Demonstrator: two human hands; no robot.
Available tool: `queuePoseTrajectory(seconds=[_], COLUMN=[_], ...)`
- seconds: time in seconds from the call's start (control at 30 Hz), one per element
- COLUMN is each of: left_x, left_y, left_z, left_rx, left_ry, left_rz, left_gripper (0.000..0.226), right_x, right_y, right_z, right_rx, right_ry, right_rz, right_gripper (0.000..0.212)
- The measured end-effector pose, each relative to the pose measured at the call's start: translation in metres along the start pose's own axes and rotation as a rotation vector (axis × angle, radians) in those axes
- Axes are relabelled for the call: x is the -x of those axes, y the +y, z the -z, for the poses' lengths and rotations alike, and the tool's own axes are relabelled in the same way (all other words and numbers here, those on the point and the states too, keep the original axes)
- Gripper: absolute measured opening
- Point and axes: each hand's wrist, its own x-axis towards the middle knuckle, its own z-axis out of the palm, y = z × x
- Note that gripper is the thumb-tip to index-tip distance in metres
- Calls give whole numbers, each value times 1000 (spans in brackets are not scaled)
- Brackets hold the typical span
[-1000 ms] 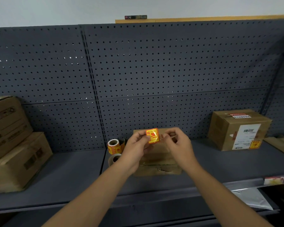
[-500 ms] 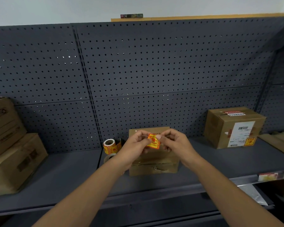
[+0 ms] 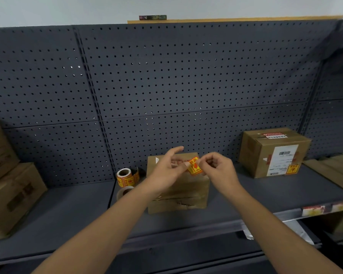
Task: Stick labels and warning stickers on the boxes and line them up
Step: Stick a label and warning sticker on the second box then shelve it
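Observation:
A yellow-and-red warning sticker (image 3: 194, 166) hangs between my hands, just above a plain brown cardboard box (image 3: 178, 196) in the middle of the grey shelf (image 3: 71, 210). My left hand (image 3: 166, 169) pinches the sticker's left edge, with the index finger raised straight. My right hand (image 3: 220, 169) pinches its right edge with curled fingers. At the right stands a second brown box (image 3: 255, 153) carrying a white shipping label (image 3: 283, 160) and a yellow warning sticker (image 3: 292, 169). A roll of warning stickers (image 3: 125, 177) stands left of the middle box.
A tape roll (image 3: 124, 191) lies in front of the sticker roll. Two stacked cardboard boxes (image 3: 10, 194) fill the shelf's left end. Flat cardboard (image 3: 333, 171) lies at the far right. A grey pegboard wall (image 3: 166, 86) backs the shelf.
The sticker has tilted and shifted slightly right between my hands. My left index finger has lifted off it and now points up. The right hand's fingers have curled tighter.

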Motion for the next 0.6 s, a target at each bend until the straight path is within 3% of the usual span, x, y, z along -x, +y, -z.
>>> queuePoseTrajectory(seconds=[0.27,0.43,0.6], left_x=[-10,-12,-18], left_y=[-4,-4,1], left_z=[-28,-39,-42], left_rx=[26,122,106], left_ry=[142,149,212], left_rz=[58,16,65], left_gripper=[23,23,28], right_x=[1,-4,-8], right_y=[-4,0,8], right_z=[12,23,21], right_rx=[-113,-197,-67], right_ry=[111,83,125], right_rz=[-1,-50,-49], right_gripper=[7,10,9])
